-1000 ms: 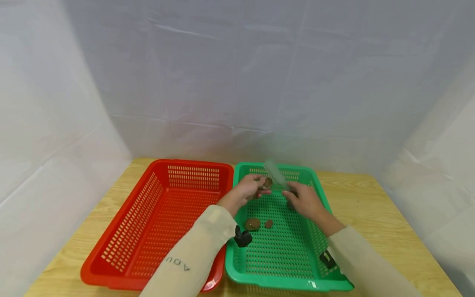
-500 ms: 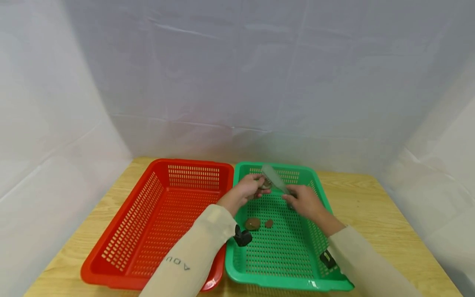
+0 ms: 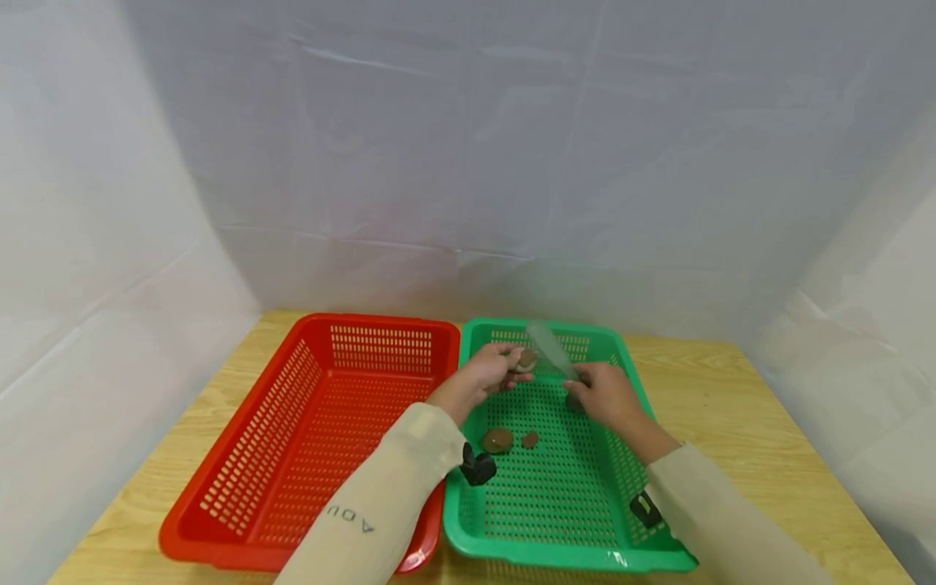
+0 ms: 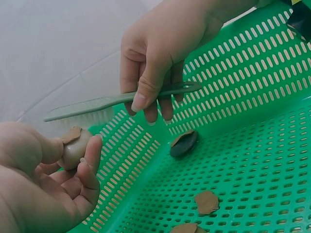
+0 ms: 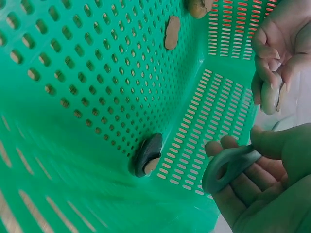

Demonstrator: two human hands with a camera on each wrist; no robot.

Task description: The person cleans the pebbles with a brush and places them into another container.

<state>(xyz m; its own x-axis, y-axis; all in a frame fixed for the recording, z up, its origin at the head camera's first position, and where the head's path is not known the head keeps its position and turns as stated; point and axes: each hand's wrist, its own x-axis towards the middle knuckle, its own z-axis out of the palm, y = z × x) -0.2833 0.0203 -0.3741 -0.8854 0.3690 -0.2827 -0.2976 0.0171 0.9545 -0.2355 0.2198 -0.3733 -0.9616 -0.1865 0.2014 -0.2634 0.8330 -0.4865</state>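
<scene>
Probably slick, the stone (image 4: 75, 152) suits side pinching — left fingers (image 4: 94, 154) grip it, right fingers (image 4: 129, 76) the brush handle (image 4: 171, 91) — near the basket's far edge (image 3: 500, 323).

Right of one basket (image 3: 351, 431) on the table (image 3: 702, 390), another basket (image 3: 570, 556) holds a fragment (image 3: 530, 440) lying between two stones (image 3: 498, 441).

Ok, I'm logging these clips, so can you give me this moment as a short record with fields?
Left hand: holds pale stone
Right hand: grips brush, bristles down
Green basket: dark stone, brown stone, brown flake inside
Red basket: left of green basket
Surface: wooden table
</scene>
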